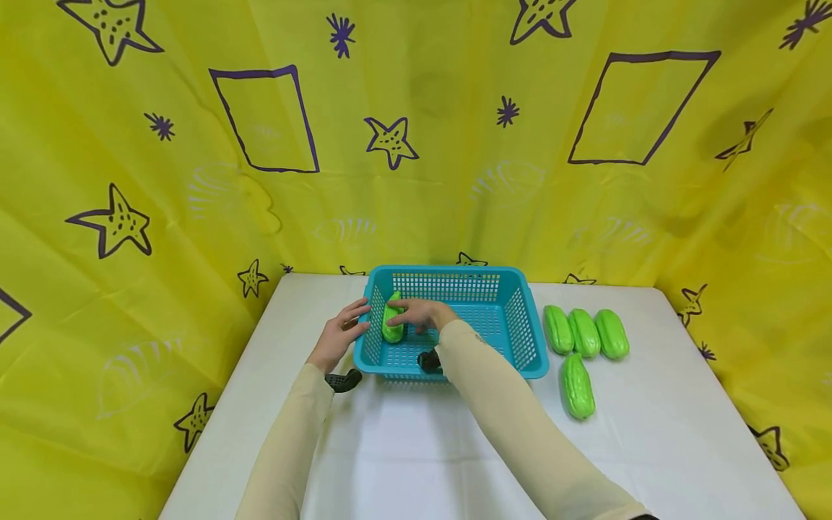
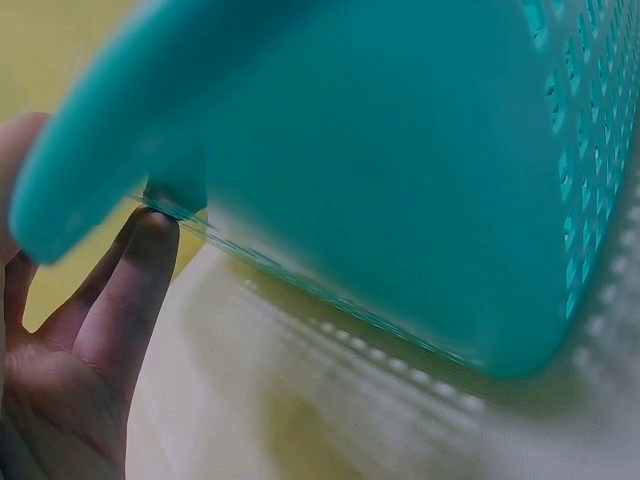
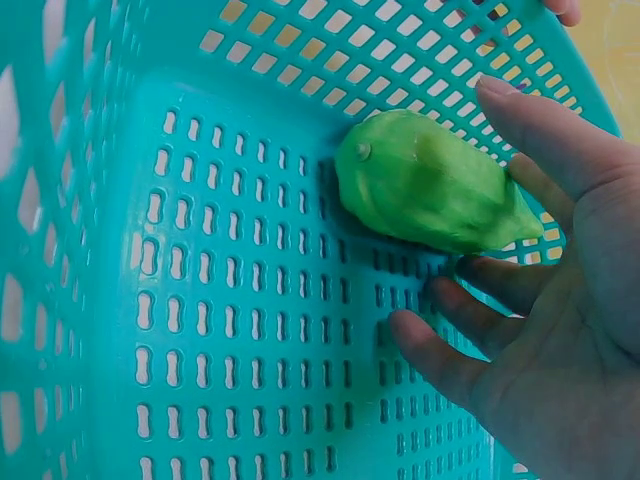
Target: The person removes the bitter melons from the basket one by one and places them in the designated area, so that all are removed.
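Note:
A light-green ridged gourd point(image 1: 393, 325) lies in the left end of a blue-green plastic basket point(image 1: 455, 270). My right hand point(image 1: 416, 313) reaches into the basket over this gourd point(image 3: 435, 180). In the right wrist view its fingers point(image 3: 470, 310) and thumb are spread on either side of the gourd's narrow end, not closed round it. My left hand point(image 1: 338, 336) is at the basket's left end, its fingers fairly straight against the outside near the rim. The left wrist view shows a fingertip point(image 2: 155, 235) touching the basket from outside, with part of that hand hidden.
To the basket's right on the white table point(image 1: 403, 462) lie three green gourds in a row, the middle one point(image 1: 584, 334) among them. Another gourd point(image 1: 577, 386) lies in front of them. A yellow patterned curtain point(image 1: 442, 202) surrounds the table's back and sides.

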`<action>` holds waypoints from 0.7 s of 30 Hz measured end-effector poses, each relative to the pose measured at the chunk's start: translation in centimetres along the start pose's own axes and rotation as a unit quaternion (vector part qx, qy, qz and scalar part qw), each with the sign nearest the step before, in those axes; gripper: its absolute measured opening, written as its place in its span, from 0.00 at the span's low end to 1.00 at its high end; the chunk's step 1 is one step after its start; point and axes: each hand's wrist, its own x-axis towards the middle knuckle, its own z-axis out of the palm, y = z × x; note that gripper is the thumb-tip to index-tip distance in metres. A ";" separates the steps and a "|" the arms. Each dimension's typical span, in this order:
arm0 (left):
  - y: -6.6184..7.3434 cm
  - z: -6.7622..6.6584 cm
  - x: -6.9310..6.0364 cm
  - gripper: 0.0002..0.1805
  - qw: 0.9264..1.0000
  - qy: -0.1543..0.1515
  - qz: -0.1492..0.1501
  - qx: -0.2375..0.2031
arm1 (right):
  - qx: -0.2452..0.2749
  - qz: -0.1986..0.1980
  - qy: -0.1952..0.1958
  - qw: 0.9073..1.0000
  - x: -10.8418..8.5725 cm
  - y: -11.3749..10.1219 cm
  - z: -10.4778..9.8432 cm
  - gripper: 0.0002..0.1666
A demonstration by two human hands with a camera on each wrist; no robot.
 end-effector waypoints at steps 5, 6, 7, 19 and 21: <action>0.0 0.0 0.0 0.26 1.000 0.002 0.001 -0.003 | 0.005 -0.001 0.005 1.000 0.1 0.1 -0.1 0.41; 0.0 -0.1 0.0 0.26 1.000 0.002 0.001 -0.004 | 0.006 -0.002 0.008 1.000 0.1 0.1 -0.1 0.41; 0.0 -0.1 0.0 0.26 1.000 0.002 0.002 -0.006 | 0.007 -0.003 0.011 1.000 0.1 0.2 -0.2 0.40; 0.0 0.0 0.0 0.26 1.000 0.002 0.001 -0.006 | 0.024 -0.013 0.032 0.999 0.0 1.0 -0.4 0.37; 0.1 0.0 0.0 0.26 1.000 0.003 -0.002 -0.006 | 0.025 -0.014 0.034 0.999 0.0 1.0 -0.4 0.36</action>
